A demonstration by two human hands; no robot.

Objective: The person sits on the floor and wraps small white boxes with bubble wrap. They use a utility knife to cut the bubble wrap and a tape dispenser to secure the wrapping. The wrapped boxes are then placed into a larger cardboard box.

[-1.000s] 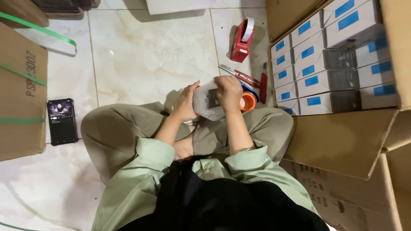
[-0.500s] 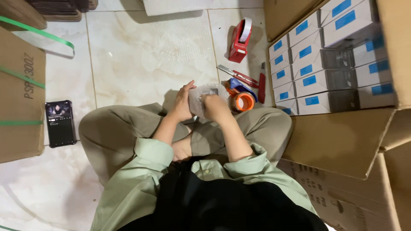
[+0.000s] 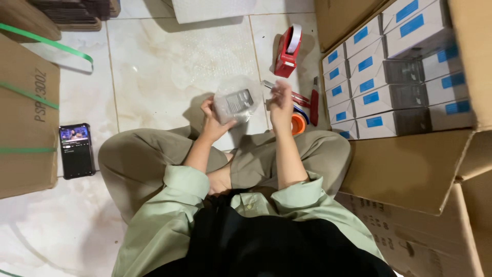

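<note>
Left hand (image 3: pixel 211 122) grips small dark box wrapped in clear bubble film (image 3: pixel 234 104) above lap; right hand (image 3: pixel 281 100) blurred, grasp indeterminate. Risk: one-handed hold lets slippery wrap loosen, box drops onto tiles

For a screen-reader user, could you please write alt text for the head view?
A seated person's left hand holds a small bubble-wrapped box over a tiled floor; the right hand is raised beside it. An open carton of white-and-blue boxes stands right, a red tape dispenser ahead.
</note>
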